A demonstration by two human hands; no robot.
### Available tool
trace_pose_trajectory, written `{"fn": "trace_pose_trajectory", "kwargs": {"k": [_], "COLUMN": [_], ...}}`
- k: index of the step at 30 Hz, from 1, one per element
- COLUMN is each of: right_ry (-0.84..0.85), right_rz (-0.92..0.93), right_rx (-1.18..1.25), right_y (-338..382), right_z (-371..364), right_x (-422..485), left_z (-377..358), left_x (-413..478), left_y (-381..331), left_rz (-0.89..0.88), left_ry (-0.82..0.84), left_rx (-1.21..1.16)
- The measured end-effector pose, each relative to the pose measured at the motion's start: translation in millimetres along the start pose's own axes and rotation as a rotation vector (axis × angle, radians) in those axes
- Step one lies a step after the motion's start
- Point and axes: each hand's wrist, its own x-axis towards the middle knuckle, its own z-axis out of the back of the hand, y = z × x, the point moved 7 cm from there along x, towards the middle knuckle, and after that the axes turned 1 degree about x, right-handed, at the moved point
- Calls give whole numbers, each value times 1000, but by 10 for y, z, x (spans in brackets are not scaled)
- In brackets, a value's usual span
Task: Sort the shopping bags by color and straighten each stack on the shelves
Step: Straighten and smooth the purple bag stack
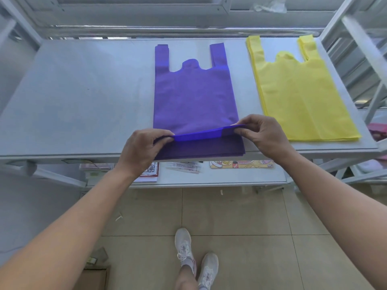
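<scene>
Purple stack (194, 97) of shopping bags: flat on the grey shelf (83, 101), handles pointing away from the person, near edge reaching the shelf front.

Left grip (144, 147): at the near left corner of the purple stack, thumb and fingers clamped on the lifted hem of the top bag (201, 136).

Right grip (263, 135): at the near right corner of the purple stack, thumb and fingers pinched together on the same hem; hem stretched between both grips, raised just above the purple stack.

Yellow stack (297, 95): right of the purple stack and apart from it, likewise flat, handles away.

Lower shelf (230, 178): beneath the purple stack, carrying printed sheets (240, 164).

White shoes (196, 260): on the tiled floor, well below the purple stack.
</scene>
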Motion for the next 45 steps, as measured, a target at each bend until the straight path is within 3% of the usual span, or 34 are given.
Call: {"fn": "trace_pose_trajectory", "kwargs": {"k": [7, 20, 24, 32, 45], "right_ry": [-98, -196, -171, -42, -80], "right_rz": [-40, 119, 181, 252, 290], "right_rx": [109, -26, -219, -369, -449], "right_y": [-56, 126, 128, -138, -99], "right_z": [24, 121, 146, -2, 10], "right_x": [48, -14, -142, -292, -407], "left_z": [10, 74, -26, -70, 53], "left_x": [54, -75, -172, -248, -287], "left_y": [44, -77, -122, -60, 59], "left_rz": [88, -49, -189, -222, -49], "left_ry": [-23, -58, 18, -18, -73], "left_rx": [-73, 121, 231, 268, 232]}}
